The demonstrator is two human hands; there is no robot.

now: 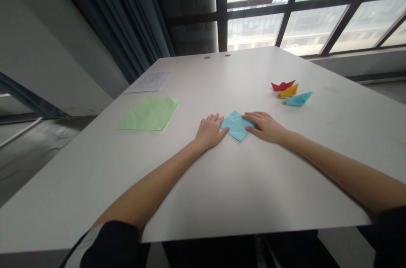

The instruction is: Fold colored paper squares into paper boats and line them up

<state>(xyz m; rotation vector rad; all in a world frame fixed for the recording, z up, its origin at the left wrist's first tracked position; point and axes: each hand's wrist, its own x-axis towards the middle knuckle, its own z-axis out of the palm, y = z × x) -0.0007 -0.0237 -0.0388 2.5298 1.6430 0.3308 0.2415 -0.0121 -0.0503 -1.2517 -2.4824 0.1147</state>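
Observation:
A folded light-blue paper (237, 126), diamond-shaped with crease lines, lies flat on the white table (222, 192). Beside its left corner rests my left hand (209, 131), palm down, fingers stretched out and the thumb touching the paper's lower left edge. My right hand (264, 127) lies over the right corner, its fingers and thumb extended onto the paper and hiding that corner. Both hands are open, and neither wraps round the paper.
Three folded paper boats stand at the right: red (283, 86), yellow (289, 91) and blue (298, 99). A creased green sheet (149, 114) lies at the left, with a printed white page (150, 81) behind it. Windows and a blue curtain (123, 14) border the far side.

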